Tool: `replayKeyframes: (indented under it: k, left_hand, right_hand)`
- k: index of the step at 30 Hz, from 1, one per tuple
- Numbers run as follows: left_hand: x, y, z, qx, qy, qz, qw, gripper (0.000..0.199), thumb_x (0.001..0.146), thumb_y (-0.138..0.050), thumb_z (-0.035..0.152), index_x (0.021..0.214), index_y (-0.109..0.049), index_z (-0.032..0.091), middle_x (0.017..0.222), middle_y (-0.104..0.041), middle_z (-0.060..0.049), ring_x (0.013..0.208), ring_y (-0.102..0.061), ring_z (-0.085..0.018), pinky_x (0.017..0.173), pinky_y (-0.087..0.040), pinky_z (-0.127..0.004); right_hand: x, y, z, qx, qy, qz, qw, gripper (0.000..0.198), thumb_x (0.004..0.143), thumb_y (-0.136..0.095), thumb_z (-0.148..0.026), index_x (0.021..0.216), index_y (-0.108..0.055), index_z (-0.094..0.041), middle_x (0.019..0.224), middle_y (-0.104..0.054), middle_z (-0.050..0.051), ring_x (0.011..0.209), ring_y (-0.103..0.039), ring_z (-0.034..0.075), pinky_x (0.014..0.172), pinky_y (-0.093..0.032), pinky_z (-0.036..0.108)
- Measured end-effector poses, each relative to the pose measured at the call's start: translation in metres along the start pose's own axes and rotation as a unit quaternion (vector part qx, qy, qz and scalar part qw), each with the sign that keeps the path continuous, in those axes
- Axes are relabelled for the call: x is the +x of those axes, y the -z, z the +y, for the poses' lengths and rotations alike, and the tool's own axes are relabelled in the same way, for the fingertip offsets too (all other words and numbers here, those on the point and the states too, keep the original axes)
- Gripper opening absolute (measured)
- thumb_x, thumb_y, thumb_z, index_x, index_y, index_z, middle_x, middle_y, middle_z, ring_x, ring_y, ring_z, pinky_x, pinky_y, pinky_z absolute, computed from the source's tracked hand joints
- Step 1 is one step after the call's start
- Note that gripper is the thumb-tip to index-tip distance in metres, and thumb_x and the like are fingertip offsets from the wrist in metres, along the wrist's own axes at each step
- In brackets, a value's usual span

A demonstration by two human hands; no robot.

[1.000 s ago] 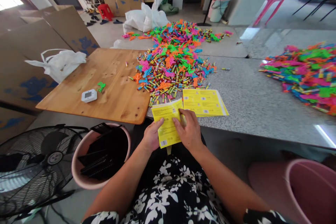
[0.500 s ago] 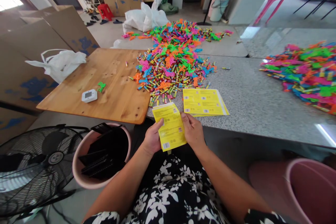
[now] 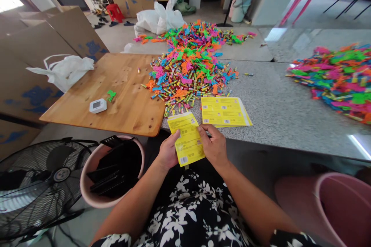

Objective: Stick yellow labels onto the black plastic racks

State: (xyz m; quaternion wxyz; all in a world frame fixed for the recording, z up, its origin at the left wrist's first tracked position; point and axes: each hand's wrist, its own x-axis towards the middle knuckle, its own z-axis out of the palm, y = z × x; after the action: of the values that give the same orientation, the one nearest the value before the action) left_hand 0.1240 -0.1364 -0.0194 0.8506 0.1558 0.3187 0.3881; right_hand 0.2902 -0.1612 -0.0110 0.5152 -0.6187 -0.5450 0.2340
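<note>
Left hand (image 3: 169, 151) has its grip round a yellow printed sheet (image 3: 188, 144), just below center frame, right hand (image 3: 215, 147) pinching the other edge. More yellow sheets (image 3: 222, 111) sit on the grey surface (image 3: 278, 115).

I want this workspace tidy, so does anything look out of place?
A green toy lies on the wood table, and a tube on the granite; both look like strays from the heap. The yellow sheets on the granite sit askew, edges staggered.
</note>
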Motion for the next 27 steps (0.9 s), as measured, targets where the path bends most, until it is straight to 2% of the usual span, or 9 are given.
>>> replayKeyframes:
  k: [5,10,17,19,23,27]
  left_hand:
    - [0.000,0.004,0.002,-0.003,0.001,-0.008,1.000,0.056,0.096,-0.064,0.042,0.143,-0.058,0.012,0.137,-0.069,-0.018,0.136,-0.059,-0.038,0.121,-0.040,-0.057]
    - [0.000,0.004,0.002,-0.007,0.003,-0.001,1.000,0.052,0.096,-0.064,0.041,0.138,-0.061,0.012,0.136,-0.070,-0.017,0.136,-0.059,-0.038,0.121,-0.039,-0.057]
    - [-0.004,0.004,0.006,-0.015,0.017,0.004,1.000,0.054,0.097,-0.062,0.043,0.139,-0.060,0.010,0.133,-0.072,-0.018,0.137,-0.058,-0.039,0.121,-0.038,-0.056]
    - [-0.004,0.005,0.008,-0.017,0.010,0.005,1.000,0.056,0.097,-0.062,0.041,0.143,-0.058,0.010,0.134,-0.071,-0.018,0.138,-0.057,-0.038,0.122,-0.038,-0.056]
    - [-0.002,0.003,0.008,-0.019,0.018,-0.012,1.000,0.058,0.098,-0.061,0.042,0.146,-0.055,0.010,0.138,-0.069,-0.018,0.136,-0.059,-0.039,0.121,-0.038,-0.056]
    - [0.001,-0.001,0.005,-0.027,0.022,-0.006,0.999,0.055,0.099,-0.060,0.042,0.143,-0.058,0.010,0.136,-0.070,-0.018,0.135,-0.060,-0.038,0.121,-0.039,-0.055]
  right_hand:
    - [0.005,0.003,0.002,0.030,-0.068,0.029,0.997,0.037,0.100,-0.055,-0.053,0.089,-0.072,-0.022,0.083,-0.076,0.004,0.077,-0.070,0.022,0.070,-0.054,0.032]
    - [0.005,0.002,0.003,0.012,-0.020,-0.002,1.000,0.031,0.090,-0.071,-0.051,0.103,-0.072,-0.023,0.103,-0.076,0.006,0.096,-0.070,0.024,0.086,-0.054,0.036]
    - [0.008,0.005,0.013,0.042,-0.079,0.011,0.996,0.034,0.097,-0.060,-0.052,0.090,-0.073,-0.022,0.087,-0.076,0.003,0.081,-0.069,0.021,0.077,-0.054,0.034]
    - [0.009,0.009,0.014,0.026,-0.046,0.016,0.998,0.032,0.099,-0.058,-0.050,0.093,-0.072,-0.021,0.090,-0.075,0.004,0.086,-0.069,0.022,0.080,-0.055,0.035]
    - [0.007,0.009,0.011,-0.032,0.088,-0.009,0.996,0.027,0.097,-0.064,-0.046,0.110,-0.068,-0.023,0.105,-0.073,0.007,0.099,-0.068,0.023,0.089,-0.056,0.037]
    - [0.001,0.004,0.006,-0.064,0.123,-0.015,0.990,0.019,0.100,-0.062,-0.039,0.108,-0.068,-0.023,0.104,-0.072,0.008,0.100,-0.068,0.022,0.089,-0.055,0.036]
